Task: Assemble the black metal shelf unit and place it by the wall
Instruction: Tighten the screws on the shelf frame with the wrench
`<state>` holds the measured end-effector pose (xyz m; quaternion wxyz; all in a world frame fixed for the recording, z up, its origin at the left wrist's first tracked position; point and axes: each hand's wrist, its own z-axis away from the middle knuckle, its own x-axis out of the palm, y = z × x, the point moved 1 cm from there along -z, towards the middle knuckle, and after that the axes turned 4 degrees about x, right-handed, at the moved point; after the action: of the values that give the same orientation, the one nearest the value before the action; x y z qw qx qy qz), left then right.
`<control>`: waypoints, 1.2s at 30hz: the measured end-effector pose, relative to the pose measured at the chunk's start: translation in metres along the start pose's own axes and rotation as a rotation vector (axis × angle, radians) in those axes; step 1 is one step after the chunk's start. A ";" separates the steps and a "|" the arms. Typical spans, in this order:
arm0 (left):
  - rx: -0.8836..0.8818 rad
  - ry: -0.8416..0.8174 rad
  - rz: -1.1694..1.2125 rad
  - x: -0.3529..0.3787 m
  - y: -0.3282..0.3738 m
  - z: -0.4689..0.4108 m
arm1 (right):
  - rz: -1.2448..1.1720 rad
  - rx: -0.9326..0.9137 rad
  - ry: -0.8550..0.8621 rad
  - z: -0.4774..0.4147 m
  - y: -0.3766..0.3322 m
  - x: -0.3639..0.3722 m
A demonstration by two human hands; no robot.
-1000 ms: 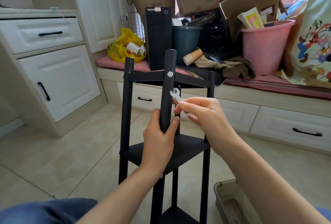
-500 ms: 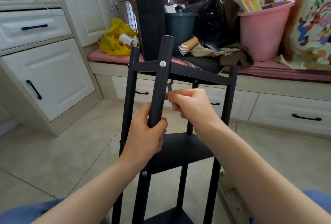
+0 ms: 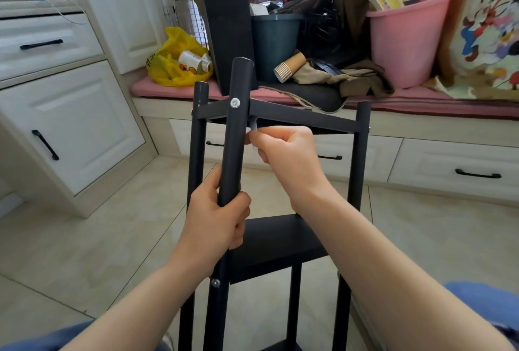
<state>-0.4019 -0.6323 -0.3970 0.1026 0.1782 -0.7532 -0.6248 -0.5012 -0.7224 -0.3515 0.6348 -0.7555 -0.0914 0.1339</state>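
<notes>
Right hand risen toward top shelf frame, fingers curled tighter. Wrench head, a second ago in plain view right of near post, now tucked under frame, only shank showing. Right post swung further right.

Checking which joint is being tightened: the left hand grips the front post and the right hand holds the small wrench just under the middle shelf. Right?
Not the middle shelf. In the head view the right hand holds the small wrench just under the top shelf; the left hand does grip the front post.
</notes>
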 end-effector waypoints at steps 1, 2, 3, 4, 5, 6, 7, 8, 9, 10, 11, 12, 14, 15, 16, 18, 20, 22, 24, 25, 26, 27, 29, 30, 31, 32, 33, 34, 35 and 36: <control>0.001 -0.004 0.000 0.000 0.001 0.000 | -0.002 0.000 0.003 -0.001 -0.001 0.000; 0.002 -0.003 0.001 -0.001 0.001 -0.001 | -0.005 -0.002 0.011 -0.002 -0.002 0.000; 0.003 0.001 0.002 -0.002 0.002 -0.001 | -0.010 -0.004 0.019 -0.003 -0.003 0.000; 0.004 0.001 -0.002 -0.003 0.002 -0.001 | -0.014 -0.008 0.027 -0.003 -0.002 0.000; 0.007 -0.003 -0.007 -0.003 0.002 -0.002 | -0.016 -0.014 0.032 -0.004 -0.002 0.000; 0.008 -0.005 -0.011 -0.003 0.001 -0.002 | -0.010 -0.024 0.031 -0.004 -0.001 0.001; 0.009 -0.006 -0.012 -0.003 0.001 -0.002 | 0.003 -0.040 0.027 -0.003 0.000 0.001; 0.009 -0.007 -0.013 -0.002 0.001 -0.002 | 0.020 -0.062 0.023 -0.003 0.000 0.002; 0.008 -0.008 -0.016 -0.002 0.001 -0.002 | 0.037 -0.088 0.021 -0.002 0.000 0.002; 0.008 -0.011 -0.019 -0.002 0.000 -0.002 | 0.054 -0.119 0.024 -0.002 0.001 0.002; 0.008 -0.014 -0.019 -0.002 0.000 -0.002 | 0.068 -0.151 0.028 -0.003 0.002 0.002; 0.009 -0.015 -0.018 -0.002 0.000 -0.002 | 0.082 -0.184 0.034 -0.004 0.003 0.002; 0.008 -0.017 -0.015 -0.002 0.000 -0.002 | 0.101 -0.239 0.051 -0.004 0.005 0.003; 0.008 -0.018 -0.013 -0.002 0.000 -0.001 | 0.105 -0.261 0.062 -0.004 0.006 0.004; 0.009 -0.019 -0.014 -0.002 0.000 -0.002 | 0.104 -0.283 0.077 -0.004 0.008 0.006; 0.011 -0.019 -0.020 -0.002 -0.001 -0.002 | 0.101 -0.335 0.119 -0.006 0.014 0.011; 0.006 -0.017 -0.022 -0.003 -0.001 -0.002 | 0.112 -0.390 0.179 -0.010 0.021 0.017; 0.004 -0.017 -0.023 -0.003 -0.001 -0.002 | 0.126 -0.426 0.230 -0.014 0.027 0.025; 0.008 -0.015 -0.028 -0.004 -0.001 -0.002 | 0.119 -0.462 0.264 -0.017 0.031 0.031; 0.012 -0.016 -0.031 -0.003 -0.001 -0.002 | 0.119 -0.479 0.283 -0.018 0.032 0.033; 0.014 -0.015 -0.034 -0.003 -0.001 -0.002 | 0.123 -0.492 0.301 -0.018 0.032 0.035; 0.015 -0.016 -0.035 -0.003 -0.001 -0.002 | 0.125 -0.496 0.316 -0.018 0.032 0.037; 0.013 -0.016 -0.034 -0.002 -0.001 -0.002 | 0.114 -0.492 0.327 -0.017 0.031 0.036; 0.011 -0.015 -0.032 -0.002 -0.002 -0.002 | 0.103 -0.488 0.323 -0.017 0.030 0.035; 0.008 -0.014 -0.028 -0.002 -0.002 -0.002 | 0.088 -0.479 0.314 -0.017 0.030 0.034; 0.005 -0.013 -0.025 -0.003 -0.002 -0.002 | 0.071 -0.465 0.300 -0.017 0.028 0.032; 0.004 -0.014 -0.022 -0.003 -0.002 -0.002 | 0.060 -0.446 0.286 -0.017 0.027 0.031; 0.004 -0.015 -0.020 -0.003 -0.002 -0.002 | 0.055 -0.424 0.273 -0.017 0.026 0.029; 0.005 -0.017 -0.021 -0.003 -0.002 -0.002 | 0.053 -0.403 0.261 -0.017 0.025 0.026; 0.006 -0.019 -0.023 -0.003 -0.002 -0.002 | 0.047 -0.384 0.249 -0.017 0.025 0.024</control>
<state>-0.3982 -0.6335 -0.3987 0.0877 0.1814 -0.7538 -0.6255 -0.4740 -0.7349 -0.3756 0.4826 -0.8750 -0.0183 0.0347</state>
